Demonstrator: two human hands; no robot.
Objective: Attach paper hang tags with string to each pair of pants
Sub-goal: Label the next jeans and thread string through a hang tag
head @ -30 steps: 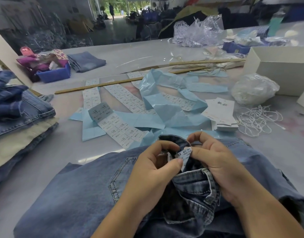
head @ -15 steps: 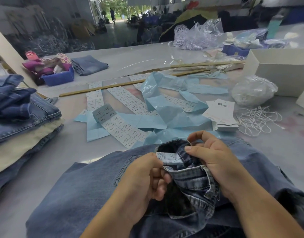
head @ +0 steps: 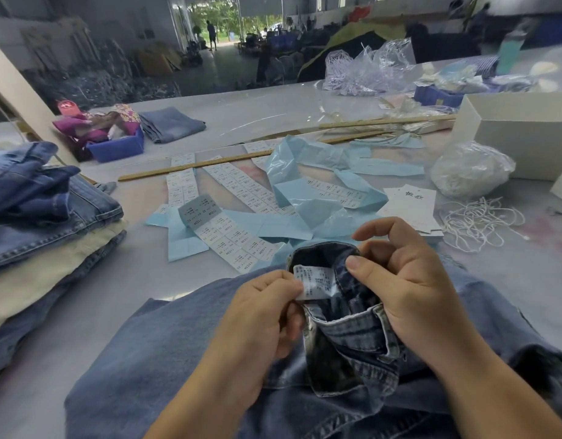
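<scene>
- The pair of jeans (head: 184,353) in hand lies at the near edge of the worktop (head: 273,112), its waistband turned out; no hang tag or string shows on it, so its tagging looks not yet begun.
- The left hand (head: 257,324) pinches the printed care label (head: 314,280) sewn inside the waistband between thumb and fingers.
- The right hand (head: 409,280) grips the folded waistband, thumb pressed on the denim just beside the label, index finger raised and curled.
- The stack of paper hang tags (head: 413,207) sits beyond the jeans toward the right edge, touching a loose tangle of white strings (head: 482,220).
- A pile of folded jeans (head: 42,217) rests at the left edge; whether these carry tags cannot be told.
- The clear plastic bag (head: 470,174) near the right edge holds something pale, probably more strings.
- The blue bin (head: 121,147) toward the far left holds pink and patterned cloth.
- The white box (head: 520,134) at the right edge hides its contents.
- Sticker strips (head: 238,239) on blue backing lie mid-worktop.
</scene>
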